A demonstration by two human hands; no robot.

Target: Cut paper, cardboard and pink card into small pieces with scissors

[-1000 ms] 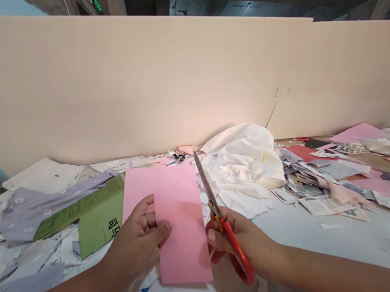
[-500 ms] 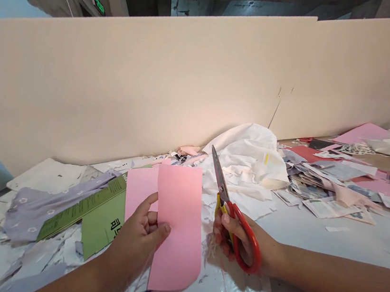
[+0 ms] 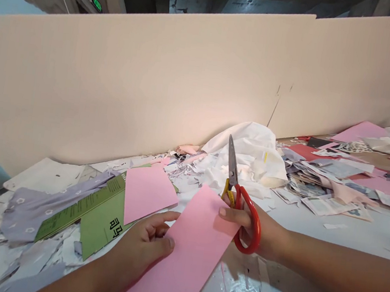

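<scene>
A sheet of pink paper (image 3: 188, 255) slants across the lower middle of the view. My left hand (image 3: 147, 250) grips its left edge, thumb on top and fingers beneath. In my right hand (image 3: 250, 220) is a pair of scissors (image 3: 236, 177) with red and yellow handles, blades together and pointing up and away. The right thumb also presses on the paper's upper right corner. Another pink paper piece (image 3: 147, 192) lies just beyond my left hand, partly over a green printed sheet (image 3: 100, 234).
A cream panel (image 3: 134, 90) stands upright along the back. Crumpled white material (image 3: 252, 148) sits against it in the middle. Piled paper scraps (image 3: 323, 177) spread at right, and lilac patterned paper (image 3: 32, 206) lies at left on the white table (image 3: 341, 237).
The held paper has turned clockwise and come lower and nearer. My right hand, still with the scissors, has risen and taken its upper right corner. The other pink piece shows more fully.
</scene>
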